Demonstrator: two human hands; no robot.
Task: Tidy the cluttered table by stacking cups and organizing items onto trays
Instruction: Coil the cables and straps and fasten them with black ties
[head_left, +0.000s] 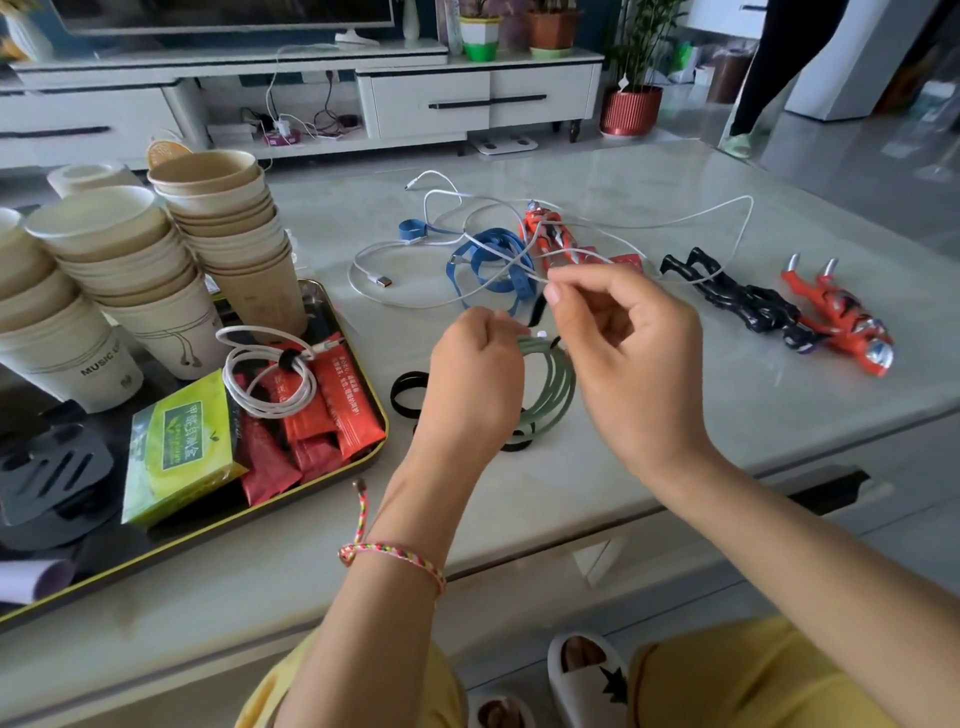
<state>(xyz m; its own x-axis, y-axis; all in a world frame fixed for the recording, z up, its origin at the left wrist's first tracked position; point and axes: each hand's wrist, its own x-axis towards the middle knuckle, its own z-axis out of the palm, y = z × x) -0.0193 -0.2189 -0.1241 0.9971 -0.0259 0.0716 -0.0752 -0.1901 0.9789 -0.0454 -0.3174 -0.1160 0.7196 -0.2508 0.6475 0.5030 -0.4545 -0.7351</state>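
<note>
Along the back wall runs a white TV cabinet (431, 98), a green-and-white plant pot (480, 36) on top. On the floor beside it, a red ribbed planter (631, 110) and a white scale (506, 145). Far right, a person's dark leg (769, 62).

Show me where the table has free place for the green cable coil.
Bare table lies along the near edge, right of the tray, and nearer than the two toy figures at right. The tray and the middle, with tangled cables, are crowded.
</note>
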